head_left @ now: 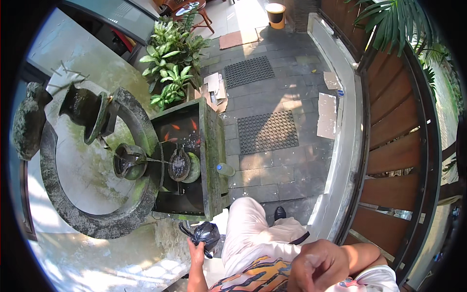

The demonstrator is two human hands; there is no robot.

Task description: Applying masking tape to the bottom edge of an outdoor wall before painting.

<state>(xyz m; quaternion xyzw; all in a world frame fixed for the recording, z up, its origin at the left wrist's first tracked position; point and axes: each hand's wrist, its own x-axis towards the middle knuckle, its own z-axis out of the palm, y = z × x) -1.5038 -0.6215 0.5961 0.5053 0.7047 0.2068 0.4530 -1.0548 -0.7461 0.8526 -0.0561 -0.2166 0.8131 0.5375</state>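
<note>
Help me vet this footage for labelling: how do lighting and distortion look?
Head view: sunlight dapples the paving between shadows; head view, top: the pale floor glares almost white; head view, right: fisheye distortion bows the fence; head view, bottom: the black bag in the left hand shows small highlights.

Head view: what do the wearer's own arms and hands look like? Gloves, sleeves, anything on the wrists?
Left hand and right hand: ungloved, no watch or cable visible. Left forearm: uncovered, no sleeve in view. Right forearm: also uncovered; a white sleeve shows near the elbow.
</note>
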